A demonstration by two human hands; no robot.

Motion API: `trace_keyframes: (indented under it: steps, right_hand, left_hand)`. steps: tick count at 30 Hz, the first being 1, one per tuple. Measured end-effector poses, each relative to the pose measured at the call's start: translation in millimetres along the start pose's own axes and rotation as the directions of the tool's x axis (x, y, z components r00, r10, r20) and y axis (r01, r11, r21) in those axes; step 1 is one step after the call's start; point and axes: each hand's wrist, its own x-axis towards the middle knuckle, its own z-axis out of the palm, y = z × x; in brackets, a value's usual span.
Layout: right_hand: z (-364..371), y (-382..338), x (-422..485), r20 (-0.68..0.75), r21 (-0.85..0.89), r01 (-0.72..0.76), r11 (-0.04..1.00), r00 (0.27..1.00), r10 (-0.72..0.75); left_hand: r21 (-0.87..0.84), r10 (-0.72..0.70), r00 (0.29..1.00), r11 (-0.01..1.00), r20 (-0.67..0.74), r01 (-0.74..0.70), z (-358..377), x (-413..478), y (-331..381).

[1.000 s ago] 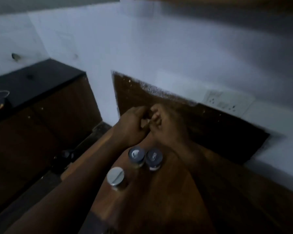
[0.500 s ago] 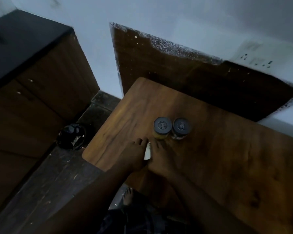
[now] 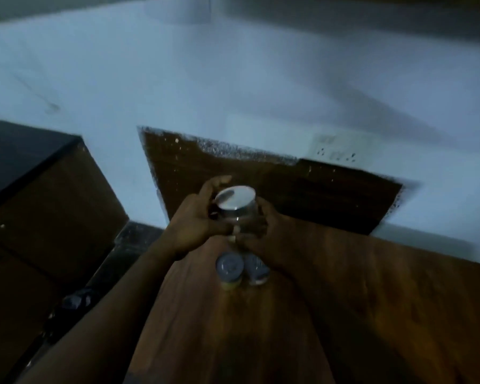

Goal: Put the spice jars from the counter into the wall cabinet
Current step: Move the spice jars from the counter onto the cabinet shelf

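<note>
A glass spice jar with a shiny silver lid [image 3: 235,206] is lifted above the wooden counter [image 3: 344,314]. My left hand [image 3: 194,223] wraps its left side and my right hand [image 3: 263,231] wraps its right side, both closed on it. Below my hands two more spice jars stand side by side on the counter: one with a grey lid and yellowish contents [image 3: 229,268], and one with a grey lid [image 3: 257,268] partly hidden by my right wrist. The picture is dim and blurred.
A white wall [image 3: 233,87] rises behind the counter, with a dark wooden panel [image 3: 288,187] and a socket plate [image 3: 338,148] on it. A dark-topped wooden cabinet [image 3: 39,195] stands at the left. A dark edge runs along the top right of the frame [image 3: 372,12].
Both hands went from the counter's front edge, closed around the silver-lidded jar, and lifted it above the two grey-lidded jars. The view tilted upward toward the wall.
</note>
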Motion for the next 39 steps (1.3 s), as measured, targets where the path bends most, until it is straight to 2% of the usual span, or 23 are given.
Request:
trace_keyframes:
  steps: [1, 3, 5, 7, 9, 12, 14, 16, 20, 22, 24, 27, 31, 35, 37, 39]
  right_hand:
    - [-15.8, -9.4, 9.8, -0.114, 0.042, -0.005, 0.999, 0.993, 0.01]
    - [-50.6, -37.5, 29.7, -0.3, 0.062, 0.053, 0.997, 0.954, -0.032]
    - [-87.3, -67.6, 49.5, -0.422, -0.051, 0.137, 0.989, 0.895, -0.145]
    - [-118.7, -94.9, 60.7, -0.479, -0.214, 0.163, 0.963, 0.842, -0.249]
    - [-153.7, -119.5, 76.0, -0.497, -0.307, 0.216, 0.927, 0.794, -0.35]
    - [-212.9, -157.8, 104.7, -0.482, -0.221, 0.356, 0.908, 0.769, -0.419]
    - [-246.8, -177.4, 125.5, -0.537, -0.251, 0.398, 0.882, 0.701, -0.469]
    - [-272.4, -190.8, 151.2, -0.567, -0.291, 0.378, 0.879, 0.672, -0.476]
    - [-295.4, -193.5, 202.9, -0.49, -0.366, 0.218, 0.905, 0.781, -0.387]
    - [-295.7, -183.6, 220.3, -0.46, -0.444, 0.152, 0.883, 0.807, -0.37]
    - [-293.1, -176.3, 231.0, -0.481, -0.498, 0.121, 0.859, 0.786, -0.39]
    - [-290.6, -173.2, 238.5, -0.538, -0.545, 0.08, 0.835, 0.73, -0.422]
    - [-288.0, -173.8, 236.2, -0.571, -0.563, 0.044, 0.825, 0.702, -0.426]
    - [-287.1, -177.1, 218.4, -0.554, -0.531, 0.168, 0.831, 0.673, -0.49]
    - [-286.0, -178.0, 205.7, -0.549, -0.484, 0.299, 0.823, 0.629, -0.551]
    - [-275.4, -175.0, 189.3, -0.554, -0.462, 0.408, 0.788, 0.562, -0.615]
  left_hand:
    - [-0.164, -0.015, 0.997, 0.987, -0.079, 0.002, 3.4, 8.4, 18.4]
    - [-0.328, -0.031, 0.98, 0.944, -0.197, -0.037, 12.7, 32.2, 58.8]
    - [-0.315, 0.0, 0.959, 0.945, -0.285, -0.094, 23.7, 51.7, 103.3]
    - [-0.223, 0.086, 0.931, 0.959, -0.355, -0.174, 30.4, 68.7, 144.3]
    - [-0.177, 0.195, 0.869, 0.937, -0.454, -0.303, 27.6, 91.3, 187.8]
    - [-0.175, 0.329, 0.768, 0.854, -0.549, -0.491, 5.4, 132.7, 252.6]
    - [-0.184, 0.385, 0.762, 0.821, -0.521, -0.541, -10.2, 164.4, 292.0]
    - [-0.162, 0.408, 0.795, 0.838, -0.45, -0.521, -21.2, 198.4, 318.8]
    - [-0.091, 0.315, 0.857, 0.92, -0.408, -0.381, -29.4, 258.7, 324.5]
    - [-0.016, 0.24, 0.89, 0.964, -0.387, -0.267, -32.1, 279.7, 318.2]
    - [0.104, 0.225, 0.899, 0.974, -0.376, -0.201, -36.1, 294.6, 316.4]
    - [0.268, 0.264, 0.902, 0.947, -0.343, -0.175, -36.6, 304.7, 317.1]
    - [0.475, 0.309, 0.865, 0.875, -0.396, -0.095, -29.7, 309.2, 313.1]
    - [0.552, 0.33, 0.814, 0.833, -0.478, -0.014, -23.4, 294.2, 311.0]
    - [0.552, 0.43, 0.728, 0.83, -0.534, -0.086, -17.5, 273.4, 302.9]
    - [0.541, 0.583, 0.612, 0.792, -0.535, -0.282, -7.4, 242.3, 283.0]
